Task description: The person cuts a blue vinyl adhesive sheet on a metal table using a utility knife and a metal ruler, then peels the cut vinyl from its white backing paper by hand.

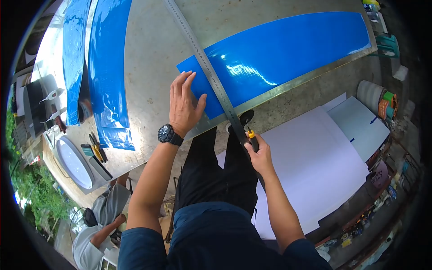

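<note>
A long steel ruler [209,71] lies slantwise across the left part of a glossy blue sheet [292,47] on the metal table, and its darker near end sticks out past the table edge. My left hand [185,105] rests with fingers stretched out over the sheet's left end, left of the ruler. A black watch [169,134] is on that wrist. My right hand [262,156] is closed around a utility knife [254,140] with a yellow-and-black handle and a thin metal tip. This hand is off the table edge, right beside the ruler's near end.
More blue sheets [108,67] lie on the left of the metal table [148,33]. Near its left corner are yellow-and-black pliers [96,147] and a white oval piece [74,163]. A big white sheet [310,171] lies below at right. Another person [101,229] sits at lower left.
</note>
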Demonstrator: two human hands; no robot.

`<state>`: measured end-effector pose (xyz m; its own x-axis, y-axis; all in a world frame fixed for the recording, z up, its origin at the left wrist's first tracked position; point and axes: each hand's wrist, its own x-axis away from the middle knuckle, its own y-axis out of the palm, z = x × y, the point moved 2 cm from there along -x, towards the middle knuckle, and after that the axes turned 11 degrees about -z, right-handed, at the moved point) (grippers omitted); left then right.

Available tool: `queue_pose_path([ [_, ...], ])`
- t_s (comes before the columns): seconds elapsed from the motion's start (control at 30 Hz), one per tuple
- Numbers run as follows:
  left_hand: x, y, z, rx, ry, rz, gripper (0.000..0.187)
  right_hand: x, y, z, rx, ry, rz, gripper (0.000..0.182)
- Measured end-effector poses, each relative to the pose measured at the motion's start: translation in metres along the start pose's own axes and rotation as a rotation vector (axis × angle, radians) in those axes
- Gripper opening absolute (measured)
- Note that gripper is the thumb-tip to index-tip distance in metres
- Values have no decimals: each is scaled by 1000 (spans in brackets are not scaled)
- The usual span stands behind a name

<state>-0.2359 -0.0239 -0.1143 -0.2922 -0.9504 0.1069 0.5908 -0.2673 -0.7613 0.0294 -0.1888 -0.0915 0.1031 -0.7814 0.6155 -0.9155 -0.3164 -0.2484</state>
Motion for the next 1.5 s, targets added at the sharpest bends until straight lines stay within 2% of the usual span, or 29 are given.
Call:
queue_pose_path([
  [0.3,-18,11,-9,-155,38,-110,79,-4,-3,12,6,76,-9,36],
  [0.6,-19,17,-9,-189,-2,-134,88,-1,-1,2,70,-18,-10,41],
  [0.77,-21,17,-5,-283,-15,-198,94,-1,-11,10,77,55,0,37],
  [1.07,-22,20,-5,-325,-11,-199,94,-7,-12,14,81,34,10,38],
  [1.37,-31,24,-1,-249,-54,-155,109,-8,-13,16,54,50,-10,38],
  [1.5,-35,26,-2,-246,-22,-148,110,-9,-14,15,53,74,-28,41],
])
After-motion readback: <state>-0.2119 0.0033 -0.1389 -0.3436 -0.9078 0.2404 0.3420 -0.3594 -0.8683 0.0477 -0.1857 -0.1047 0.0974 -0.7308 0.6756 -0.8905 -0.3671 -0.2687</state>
